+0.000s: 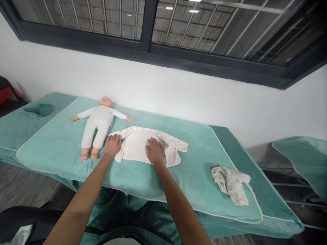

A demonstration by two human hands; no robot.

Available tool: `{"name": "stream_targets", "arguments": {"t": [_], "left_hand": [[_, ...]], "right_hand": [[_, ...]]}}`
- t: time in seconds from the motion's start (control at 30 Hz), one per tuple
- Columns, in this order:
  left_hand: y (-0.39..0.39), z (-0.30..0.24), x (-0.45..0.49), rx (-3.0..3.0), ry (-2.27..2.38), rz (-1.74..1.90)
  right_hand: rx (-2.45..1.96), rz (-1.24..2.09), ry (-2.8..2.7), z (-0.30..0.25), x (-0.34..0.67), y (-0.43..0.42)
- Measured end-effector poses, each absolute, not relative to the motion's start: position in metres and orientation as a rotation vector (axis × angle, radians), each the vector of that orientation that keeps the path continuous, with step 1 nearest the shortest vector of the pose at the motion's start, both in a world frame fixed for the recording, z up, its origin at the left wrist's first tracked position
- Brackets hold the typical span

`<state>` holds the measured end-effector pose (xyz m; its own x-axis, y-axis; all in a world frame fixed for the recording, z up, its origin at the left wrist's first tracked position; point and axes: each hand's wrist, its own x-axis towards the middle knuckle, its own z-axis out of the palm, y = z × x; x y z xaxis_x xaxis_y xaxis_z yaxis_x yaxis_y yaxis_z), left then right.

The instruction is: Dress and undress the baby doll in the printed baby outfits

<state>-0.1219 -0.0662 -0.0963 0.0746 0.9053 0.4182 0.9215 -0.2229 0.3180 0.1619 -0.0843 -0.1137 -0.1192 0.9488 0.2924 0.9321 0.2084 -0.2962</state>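
A white baby shirt (135,146) with small printed figures on its sleeves lies spread out on the green bed cover (194,183). My right hand (154,150) rests flat on its middle, fingers apart. At the shirt's left side, my left hand (113,145) lies over the edge by the sleeve, its fingers stretched forward and holding nothing I can see. Just left of that hand, a baby doll (99,119) in a white bodysuit lies on its back with arms out and feet toward me.
A crumpled white printed garment (232,183) lies near the bed's right end. The far left end has a dark green oval hollow (41,109). A white wall (163,92) and a barred window (148,30) rise behind. Another green-covered surface (304,156) stands at the right.
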Motion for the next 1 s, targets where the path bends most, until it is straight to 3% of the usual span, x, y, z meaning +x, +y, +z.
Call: {"name": "stream_targets", "arguments": {"t": [0.37,0.57,0.8,1.0], "left_hand": [[-0.094,-0.087,-0.13,-2.231,-1.936,-1.098],[-0.115,-0.051,-0.168,-2.025,-1.883,-1.511],[-0.057,-0.049,-0.252,-1.744,-2.398,-1.216],[-0.01,-0.067,-0.285,-1.791,-2.472,-1.174]], "right_hand": [[-1.787,0.074,-2.186,-0.115,0.161,-0.089],[-1.574,0.16,-2.189,-0.101,0.154,-0.084],[-1.414,0.301,-2.112,-0.082,0.069,-0.015],[-1.36,0.41,-2.135,-0.063,-0.03,0.078]]}}
